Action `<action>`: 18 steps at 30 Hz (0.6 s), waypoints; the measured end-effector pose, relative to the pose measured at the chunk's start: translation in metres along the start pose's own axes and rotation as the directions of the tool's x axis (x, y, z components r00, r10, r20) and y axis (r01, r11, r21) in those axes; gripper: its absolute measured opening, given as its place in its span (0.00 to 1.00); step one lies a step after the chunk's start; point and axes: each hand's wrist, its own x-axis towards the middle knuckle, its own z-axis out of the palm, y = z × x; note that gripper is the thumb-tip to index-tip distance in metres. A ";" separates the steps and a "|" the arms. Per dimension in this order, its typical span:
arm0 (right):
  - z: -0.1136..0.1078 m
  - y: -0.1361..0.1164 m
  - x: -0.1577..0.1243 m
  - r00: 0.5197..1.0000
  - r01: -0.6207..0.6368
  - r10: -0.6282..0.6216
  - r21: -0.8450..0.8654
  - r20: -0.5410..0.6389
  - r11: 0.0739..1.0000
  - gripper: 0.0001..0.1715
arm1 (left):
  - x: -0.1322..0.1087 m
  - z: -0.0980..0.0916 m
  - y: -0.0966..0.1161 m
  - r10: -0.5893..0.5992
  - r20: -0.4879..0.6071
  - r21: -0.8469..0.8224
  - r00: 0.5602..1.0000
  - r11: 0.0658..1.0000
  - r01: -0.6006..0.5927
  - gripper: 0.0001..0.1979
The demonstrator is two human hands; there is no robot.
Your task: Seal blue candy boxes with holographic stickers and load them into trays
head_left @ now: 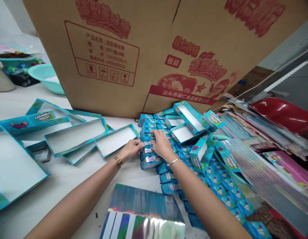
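Small blue candy boxes (152,161) stand close together in rows in the middle of the table. My left hand (131,149) is at the left side of these rows, its thumb and fingers pinched at the edge of one small box. From the right, my right hand (161,144) reaches over the rows, fingers bent down onto the same box. A pale strip shows between my fingertips, too small to make out. My right hand and forearm hide part of the rows.
Shallow blue trays (76,136) with white insides lie at left; more trays (190,116) are piled at right. A big printed carton (144,66) stands behind. Shiny film sheets (144,212) lie in front. A turquoise basin (48,79) and a red glossy object (283,114) flank the carton.
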 end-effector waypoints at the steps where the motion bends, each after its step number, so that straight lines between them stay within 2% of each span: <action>1: 0.000 0.002 -0.001 1.000 -0.012 0.012 -0.022 -0.006 1.000 0.18 | 0.000 0.002 -0.001 -0.010 -0.003 -0.008 1.000 1.000 0.010 0.19; 6: 0.003 0.007 -0.001 0.999 -0.046 0.046 -0.070 -0.011 0.996 0.12 | -0.001 0.008 -0.006 -0.074 -0.064 0.075 0.995 0.994 0.079 0.19; 8: 0.001 0.004 -0.002 0.999 -0.041 0.040 -0.080 -0.014 0.996 0.14 | -0.005 0.007 -0.005 -0.082 -0.072 0.129 0.994 0.988 0.091 0.14; 10: -0.008 -0.004 -0.008 0.999 -0.024 0.022 -0.086 -0.026 0.996 0.18 | -0.017 0.001 0.001 -0.064 -0.052 0.159 0.997 0.985 0.072 0.13; 12: -0.021 -0.015 -0.026 0.998 0.010 -0.015 -0.089 -0.057 0.996 0.21 | -0.039 -0.008 0.008 -0.017 -0.010 0.165 1.000 0.986 0.018 0.15; 15: -0.041 -0.038 -0.078 0.985 0.147 -0.145 0.019 -0.095 0.989 0.19 | -0.094 -0.024 0.014 0.079 0.078 0.151 0.994 0.985 -0.090 0.18; 16: -0.044 -0.047 -0.100 0.978 0.202 -0.195 0.098 -0.074 0.975 0.17 | -0.115 -0.028 0.012 0.097 0.111 0.145 0.989 0.983 -0.113 0.20; 18: -0.041 -0.065 -0.147 0.966 0.228 -0.249 0.216 0.073 0.949 0.16 | -0.156 -0.029 0.000 0.091 0.165 0.142 0.982 0.983 -0.116 0.26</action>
